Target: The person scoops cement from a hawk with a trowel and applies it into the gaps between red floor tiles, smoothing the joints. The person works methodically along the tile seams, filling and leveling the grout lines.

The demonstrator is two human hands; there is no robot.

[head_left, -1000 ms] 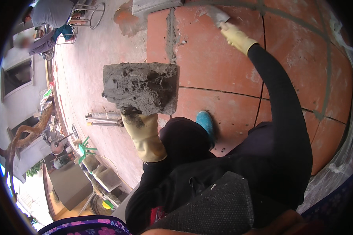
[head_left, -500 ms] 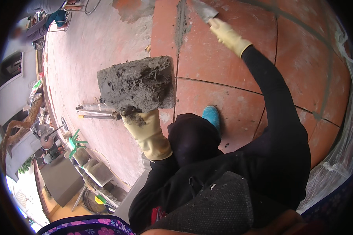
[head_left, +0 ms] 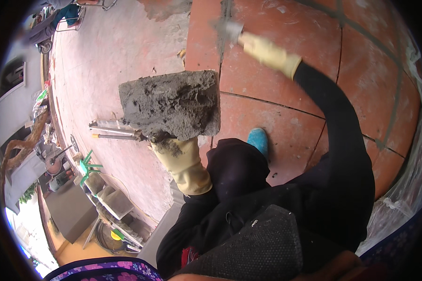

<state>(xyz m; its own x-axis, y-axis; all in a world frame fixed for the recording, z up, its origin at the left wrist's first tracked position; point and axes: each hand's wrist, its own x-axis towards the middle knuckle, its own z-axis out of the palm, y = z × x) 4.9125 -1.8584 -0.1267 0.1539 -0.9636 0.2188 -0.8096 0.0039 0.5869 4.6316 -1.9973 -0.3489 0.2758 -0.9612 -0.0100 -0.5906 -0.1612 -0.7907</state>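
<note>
My left hand [head_left: 178,161], in a cream glove smeared with grey, is closed under a flat board [head_left: 169,104] heaped with wet grey mortar. My right hand [head_left: 265,51], also gloved, grips a metal trowel [head_left: 230,31], blurred by motion, over a mortar-streaked joint [head_left: 222,54] between red floor tiles [head_left: 286,89]. The joint runs toward the top of the view, beyond the board. My blue shoe [head_left: 258,143] rests on a tile below the board's right side.
Long metal tools [head_left: 112,129] lie on pale concrete at left, near a green stool [head_left: 86,166], grey blocks [head_left: 115,201] and a tree trunk [head_left: 21,150]. Another person [head_left: 56,21] sits at the upper left. Crumpled clear plastic [head_left: 398,206] lines the right edge.
My right hand and trowel have moved left and slightly down, onto the joint. The mortar board shifted a little up half a second ago, then back down and right.
</note>
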